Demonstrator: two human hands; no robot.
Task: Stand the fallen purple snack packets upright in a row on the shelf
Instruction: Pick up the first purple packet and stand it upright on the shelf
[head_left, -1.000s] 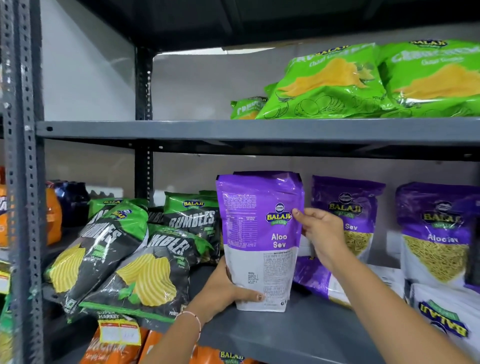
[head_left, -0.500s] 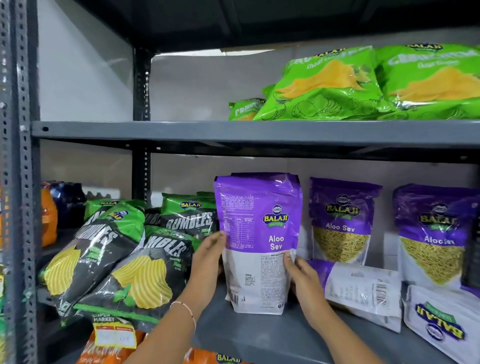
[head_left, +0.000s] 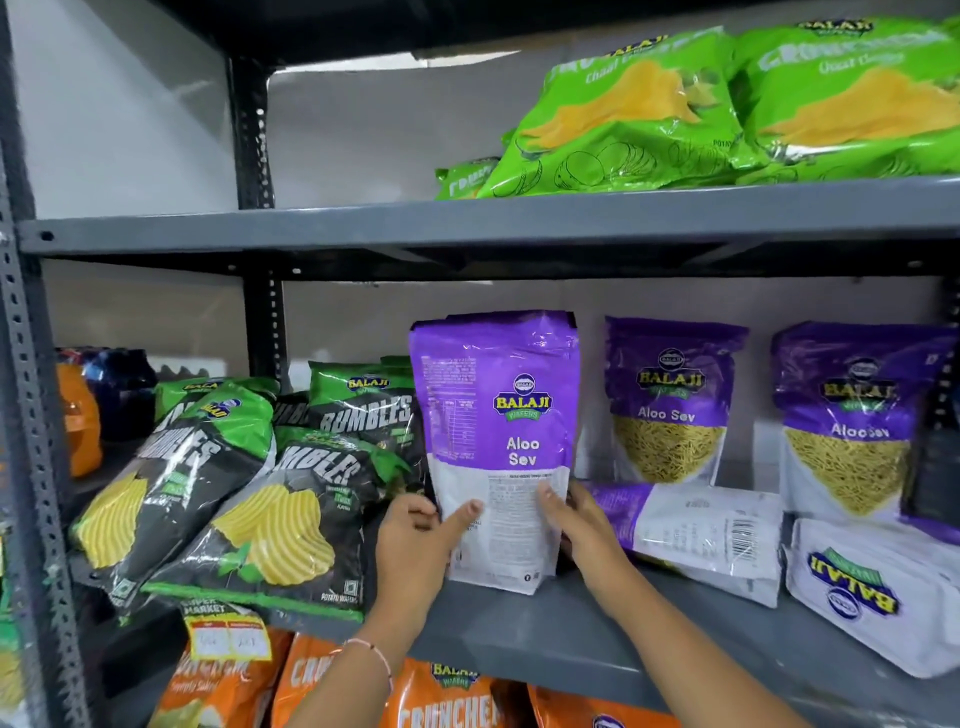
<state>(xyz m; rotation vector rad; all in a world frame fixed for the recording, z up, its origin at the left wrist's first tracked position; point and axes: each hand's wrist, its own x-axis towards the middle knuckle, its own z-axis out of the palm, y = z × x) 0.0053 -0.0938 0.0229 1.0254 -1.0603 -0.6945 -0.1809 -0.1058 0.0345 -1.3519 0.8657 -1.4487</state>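
Observation:
A purple Aloo Sev packet (head_left: 498, 415) stands upright on the grey middle shelf (head_left: 519, 623), its back side facing me. My left hand (head_left: 415, 540) grips its lower left edge, thumb across the white panel. My right hand (head_left: 576, 525) holds its lower right edge. Two more purple packets stand upright against the back wall, one (head_left: 670, 400) in the middle and one (head_left: 857, 421) at the right. A fallen purple packet (head_left: 696, 535) lies flat just right of my right hand. Another fallen packet (head_left: 878, 597) lies at the far right front.
Black-and-green Rumbles chip bags (head_left: 249, 499) lean in a pile on the left of the same shelf, touching the held packet's left side. Green bags (head_left: 701, 109) fill the upper shelf. Orange bags (head_left: 447, 696) sit below. A perforated steel upright (head_left: 31, 467) frames the left.
My right hand has dropped from the packet's upper right edge to its lower right. My left hand has shifted onto the lower left front. The packet stays upright at about the same spot.

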